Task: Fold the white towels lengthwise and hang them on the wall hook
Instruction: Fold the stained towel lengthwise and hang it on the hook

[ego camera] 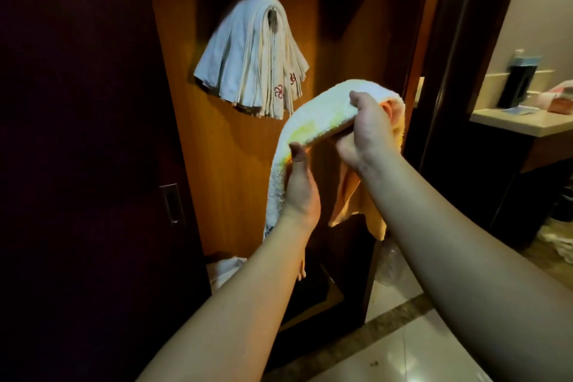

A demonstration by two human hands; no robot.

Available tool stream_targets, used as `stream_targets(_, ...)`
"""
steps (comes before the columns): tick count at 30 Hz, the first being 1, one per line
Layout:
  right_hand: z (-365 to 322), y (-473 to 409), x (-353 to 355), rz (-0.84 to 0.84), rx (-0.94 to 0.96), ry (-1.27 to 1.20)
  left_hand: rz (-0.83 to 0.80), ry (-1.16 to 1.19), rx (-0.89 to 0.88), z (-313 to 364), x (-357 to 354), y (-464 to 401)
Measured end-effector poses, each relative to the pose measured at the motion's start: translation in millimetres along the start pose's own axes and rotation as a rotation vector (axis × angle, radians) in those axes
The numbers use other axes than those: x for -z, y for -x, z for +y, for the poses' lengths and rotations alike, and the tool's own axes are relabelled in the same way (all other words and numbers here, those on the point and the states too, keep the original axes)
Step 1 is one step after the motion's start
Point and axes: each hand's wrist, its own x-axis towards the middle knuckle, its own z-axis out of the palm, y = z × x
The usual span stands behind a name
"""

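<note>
Orange-brown wooden wall panel [242, 146], frame centre. Bundle of folded white towels [251, 59] draped over hook, upper centre. Long folded white terry towel [319, 112] arches mid-frame: right hand [366, 133] fingers clamp its top, left hand [300, 186] grips lower left.

Wall hook [55, 19] mostly hiding under hanging towels [248, 62], left hand [299, 189] fingers disappearing behind the folded towel [322, 112], countertop items [521, 80] blurring, both forearms running off the frame's bottom edge

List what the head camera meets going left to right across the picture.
Door handle → hung towels → left hand → right hand, both gripping the folded towel → dark bottle on the counter.
</note>
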Motion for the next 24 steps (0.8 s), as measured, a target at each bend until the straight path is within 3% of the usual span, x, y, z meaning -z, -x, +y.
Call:
stream_targets(3, 4, -16, 8, 0.025, 0.079, 0.199, 0.138, 0.039, -0.133, 17, 0, -12)
stream_targets(9, 13, -51, 21, 0.028, 0.185, 0.514, 0.357, -0.047, -0.167, 39, 21, -64)
stream_targets(15, 10, -93, 34, 0.029, 0.109, 0.568, 0.343, -0.182, -0.166, 63, 33, -108)
stream_targets(18, 7, -135, 42, 0.056, 0.132, 0.443, 0.302, -0.293, -0.185, 67, 32, -136)
stream_targets(24, -10, -213, 41, -0.012, 0.179, 0.469, 0.287, -0.453, -0.224, 70, 24, -199)
